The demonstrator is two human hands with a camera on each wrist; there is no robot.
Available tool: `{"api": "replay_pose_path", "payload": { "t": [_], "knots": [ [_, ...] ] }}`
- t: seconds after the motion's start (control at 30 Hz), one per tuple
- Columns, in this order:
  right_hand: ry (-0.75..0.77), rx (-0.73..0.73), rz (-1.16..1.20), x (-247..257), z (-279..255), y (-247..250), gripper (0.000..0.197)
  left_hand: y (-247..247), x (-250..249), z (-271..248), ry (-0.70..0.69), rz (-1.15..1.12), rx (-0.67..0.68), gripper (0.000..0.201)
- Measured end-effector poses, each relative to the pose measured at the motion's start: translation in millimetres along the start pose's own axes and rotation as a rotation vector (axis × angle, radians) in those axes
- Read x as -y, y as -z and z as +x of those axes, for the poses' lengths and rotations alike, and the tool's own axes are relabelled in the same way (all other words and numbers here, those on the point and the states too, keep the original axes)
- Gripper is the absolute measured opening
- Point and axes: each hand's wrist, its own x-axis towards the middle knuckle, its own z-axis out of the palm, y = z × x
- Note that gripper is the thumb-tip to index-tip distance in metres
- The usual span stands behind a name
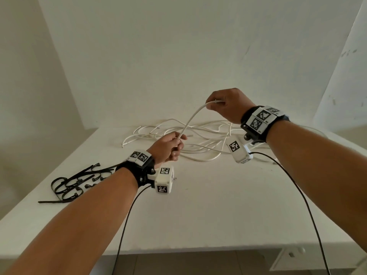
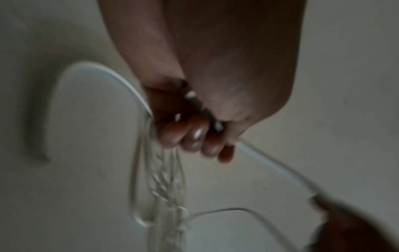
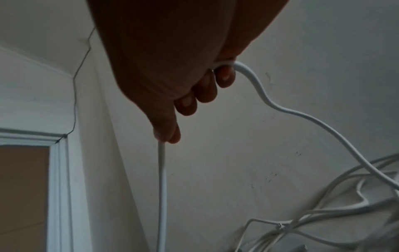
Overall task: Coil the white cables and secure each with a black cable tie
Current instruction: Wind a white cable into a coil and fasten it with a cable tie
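Black cable ties point(image 1: 76, 182) heaped at the table's point(image 1: 198, 205) left edge; left hand point(image 1: 168, 147) fisted round a white cable point(image 1: 193, 116), held above the tabletop; cable rises rightward to the right hand point(image 1: 226, 107), fingers curled round it; loose white cables point(image 1: 198, 135) tangled on the table behind.

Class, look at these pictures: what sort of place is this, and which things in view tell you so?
Probably a plain room indoors, not a workshop: a white table set against bare walls, and a door frame in the right wrist view.
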Motion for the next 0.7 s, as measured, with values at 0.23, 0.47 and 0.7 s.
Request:
{"api": "replay_pose_path", "payload": {
  "t": [0.23,0.47,0.7],
  "knots": [
    [-0.108,-0.039,0.104,-7.3,-4.3,-4.1,0.01,-14.0,-32.7,-11.1,0.191,-0.456,0.203,0.032],
    [-0.234,0.084,0.14,-6.1,-27.5,-32.9,0.018,-26.0,-54.5,-14.8,-0.018,-0.56,0.215,0.035],
    [-0.157,0.303,0.148,23.6,-58.7,-70.0,0.028,-40.9,-67.1,1.1,-0.186,-0.598,0.072,0.026]
  ]
}}
